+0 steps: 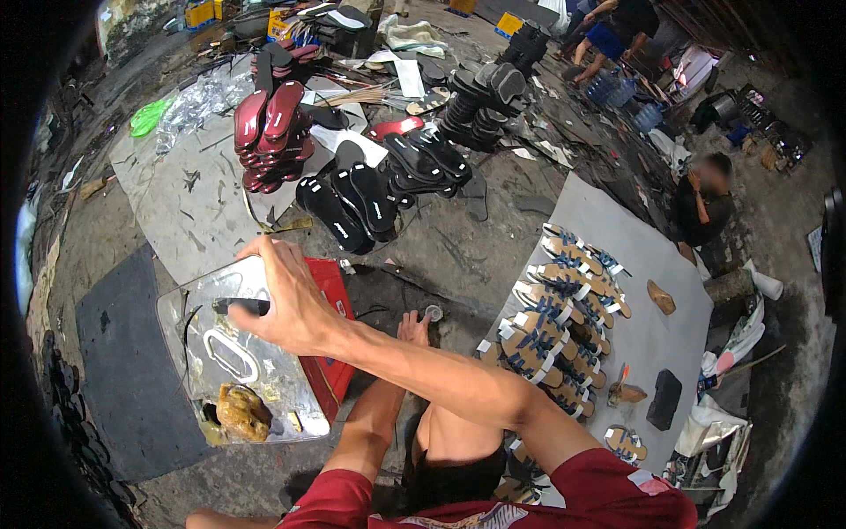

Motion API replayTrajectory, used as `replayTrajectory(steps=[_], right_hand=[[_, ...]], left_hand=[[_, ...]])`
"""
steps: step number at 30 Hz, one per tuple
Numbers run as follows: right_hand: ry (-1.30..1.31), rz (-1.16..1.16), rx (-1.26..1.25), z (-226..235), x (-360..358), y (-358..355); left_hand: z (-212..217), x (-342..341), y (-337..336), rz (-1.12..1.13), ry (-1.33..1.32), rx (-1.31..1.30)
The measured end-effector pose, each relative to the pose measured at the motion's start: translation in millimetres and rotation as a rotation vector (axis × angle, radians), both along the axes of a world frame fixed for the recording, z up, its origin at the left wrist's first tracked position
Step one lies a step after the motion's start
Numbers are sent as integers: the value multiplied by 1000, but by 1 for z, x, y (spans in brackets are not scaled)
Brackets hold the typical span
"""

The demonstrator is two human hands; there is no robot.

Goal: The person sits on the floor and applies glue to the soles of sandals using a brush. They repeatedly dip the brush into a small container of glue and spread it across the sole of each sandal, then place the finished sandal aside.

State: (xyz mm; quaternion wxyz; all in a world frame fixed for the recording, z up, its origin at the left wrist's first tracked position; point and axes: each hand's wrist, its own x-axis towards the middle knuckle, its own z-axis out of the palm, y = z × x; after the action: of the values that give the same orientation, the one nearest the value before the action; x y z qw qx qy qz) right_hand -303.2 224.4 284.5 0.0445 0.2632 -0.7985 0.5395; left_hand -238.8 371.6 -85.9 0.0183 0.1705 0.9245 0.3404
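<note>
My right hand (pixel 291 304) reaches across to the left, thumb and fingers closed around a small dark block (pixel 247 306). It is over a worn silver metal sheet (pixel 189 339) on a red box-like stand (pixel 328 370). On the sheet lie a white oval loop (pixel 231 354), a lumpy amber-brown mass (pixel 244 412) and a small yellowish piece (pixel 294 421). Beneath the right forearm, my left hand (pixel 412 330) is low by my knee. Its curled fingers are at a small round whitish object (pixel 433 313), whose kind I cannot make out.
Stacked dark red insoles (pixel 273 132) and black insoles (pixel 352 203) lie ahead. At right, strappy sandals (pixel 555 326) cover part of a grey sheet (pixel 656 291), with a wooden shoe last (pixel 660 298) and a black block (pixel 664 399). A person (pixel 705 203) sits beyond; another (pixel 617 35) is farther back.
</note>
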Motion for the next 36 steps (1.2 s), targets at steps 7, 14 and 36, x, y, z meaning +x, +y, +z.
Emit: replayTrajectory(steps=[7, 14, 36], right_hand=[[0, -38, 19, 2, -2, 9], [85, 61, -96, 5, -11, 8], [-108, -39, 85, 12, -4, 12]], left_hand=[[35, -29, 2, -264, -76, -137], [28, 83, -15, 245, 216, 314], [362, 187, -390, 787, 398, 96]])
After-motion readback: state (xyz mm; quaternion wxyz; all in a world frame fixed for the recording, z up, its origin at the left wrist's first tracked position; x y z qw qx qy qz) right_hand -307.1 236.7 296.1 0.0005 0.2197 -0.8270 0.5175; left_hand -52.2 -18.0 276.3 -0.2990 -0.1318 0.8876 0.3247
